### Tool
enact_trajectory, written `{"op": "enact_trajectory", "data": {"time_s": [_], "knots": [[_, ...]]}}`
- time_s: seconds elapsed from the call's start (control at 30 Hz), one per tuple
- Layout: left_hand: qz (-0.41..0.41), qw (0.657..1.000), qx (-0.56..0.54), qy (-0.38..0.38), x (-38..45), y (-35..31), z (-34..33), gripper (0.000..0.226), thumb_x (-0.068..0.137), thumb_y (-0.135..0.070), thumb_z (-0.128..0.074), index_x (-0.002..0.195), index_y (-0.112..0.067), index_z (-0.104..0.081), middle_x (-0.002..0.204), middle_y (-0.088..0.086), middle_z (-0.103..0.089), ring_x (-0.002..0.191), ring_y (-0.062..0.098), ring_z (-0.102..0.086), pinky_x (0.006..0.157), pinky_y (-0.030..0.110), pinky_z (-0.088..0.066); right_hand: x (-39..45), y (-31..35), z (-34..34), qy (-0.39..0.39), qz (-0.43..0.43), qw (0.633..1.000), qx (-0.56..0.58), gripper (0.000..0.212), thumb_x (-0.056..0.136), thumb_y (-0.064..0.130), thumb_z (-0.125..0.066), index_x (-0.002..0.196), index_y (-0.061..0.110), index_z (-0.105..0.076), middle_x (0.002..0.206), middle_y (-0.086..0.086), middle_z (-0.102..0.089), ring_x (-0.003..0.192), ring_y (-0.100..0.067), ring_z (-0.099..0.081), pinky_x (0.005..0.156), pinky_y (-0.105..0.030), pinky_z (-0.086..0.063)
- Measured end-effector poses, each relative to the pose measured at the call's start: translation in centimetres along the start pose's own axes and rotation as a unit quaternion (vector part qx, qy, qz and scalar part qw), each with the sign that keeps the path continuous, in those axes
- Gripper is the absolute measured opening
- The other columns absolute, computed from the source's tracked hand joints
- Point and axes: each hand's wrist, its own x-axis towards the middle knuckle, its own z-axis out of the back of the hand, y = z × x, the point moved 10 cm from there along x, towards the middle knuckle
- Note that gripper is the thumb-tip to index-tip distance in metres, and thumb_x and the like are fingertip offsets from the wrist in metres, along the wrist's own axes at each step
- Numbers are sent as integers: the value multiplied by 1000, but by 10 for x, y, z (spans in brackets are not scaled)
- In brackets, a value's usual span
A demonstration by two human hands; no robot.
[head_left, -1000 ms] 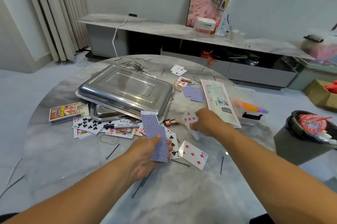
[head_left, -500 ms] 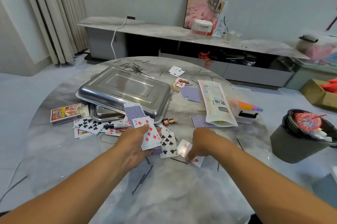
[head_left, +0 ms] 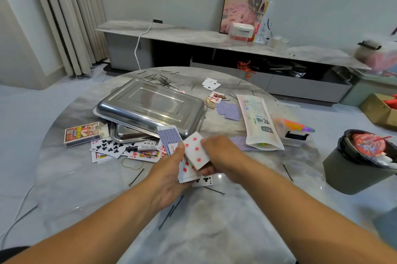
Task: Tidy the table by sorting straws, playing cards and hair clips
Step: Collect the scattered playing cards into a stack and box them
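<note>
Since the earlier frame, the right hand [head_left: 221, 154] has lifted the diamond card [head_left: 196, 151] off the tabletop [head_left: 214, 231] and pinches it against the fanned cards [head_left: 171, 141] gripped by the left hand [head_left: 167, 177]. "Panasonic" reads on a white box [head_left: 240, 31] at 12 o'clock. At 3 o'clock, a printed pouch [head_left: 258, 121] holds coloured straws [head_left: 298, 126]. A 7 of clubs [head_left: 204, 181] lies beneath the hands.

Bare forearms, no sleeves visible.

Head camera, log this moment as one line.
left hand: holds card stack | right hand: lays diamond card on stack | table: cards, hairpins loose
</note>
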Motion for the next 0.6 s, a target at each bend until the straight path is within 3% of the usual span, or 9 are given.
{"op": "enact_trajectory", "data": {"time_s": [0.1, 0.17, 0.23, 0.3, 0.37, 0.5, 0.6], "knots": [[-42, 999, -2, -32, 2, -10, 4, 23, 100, -17, -51, 116, -5, -61, 90, 17, -70, 72, 27, -67, 59, 42, -57, 7, 19, -34, -12, 105, 972, -210, 33, 103, 18, -29, 99, 4, -59, 107, -22, -65, 92, -36, -64, 73, -37, -50], [-60, 995, 1, -79, 2, -26, 25, 19, 101, -7, -46, 117, -5, -57, 97, 16, -68, 82, 28, -65, 67, 45, -57, 21, 23, -29, -66, 127, 951, -274, 36, 100, 33, -30, 97, 13, -60, 113, -11, -66, 98, -31, -60, 76, -35, -45], [-51, 993, 15, -105, 3, -41, 41, 22, 101, -5, -44, 122, -4, -52, 104, 16, -67, 90, 28, -64, 80, 48, -54, 32, 13, -10, -117, 107, 938, -309, 32, 96, 43, -44, 106, 18, -61, 116, -5, -63, 101, -28, -59, 76, -34, -44], [-37, 991, 42, -121, 2, -52, 55, 26, 102, -6, -43, 126, -4, -50, 107, 16, -67, 97, 29, -64, 93, 51, -51, 42, -2, -15, -61, 103, 928, -354, 48, 86, 50, -64, 126, 24, -58, 128, -5, -54, 116, -27, -51, 89, -37, -45], [-27, 990, 63, -126, 2, -55, 63, 26, 102, -6, -44, 127, -4, -49, 99, 15, -67, 92, 27, -64, 96, 50, -49, 42, -5, -35, 12, 146, 907, -396, 67, 79, 50, -75, 137, 28, -51, 138, -5, -46, 128, -26, -40, 102, -38, -39], [-19, 980, 127, -151, 2, -42, 73, 24, 100, -5, -48, 122, 2, -53, 89, 15, -66, 81, 28, -63, 85, 48, -52, 39, -3, -71, 53, 228, 856, -461, 64, 84, 56, -66, 142, 41, -44, 144, -2, -36, 132, -24, -32, 108, -40, -34], [-17, 972, 162, -168, -2, -37, 76, 9, 99, -4, -49, 100, -3, -58, 97, 18, -66, 82, 30, -60, 80, 46, -52, 38, -7, -74, 48, 226, 822, -521, 58, 90, 56, -56, 144, 46, -38, 143, -3, -33, 131, -26, -32, 106, -43, -35]]}}
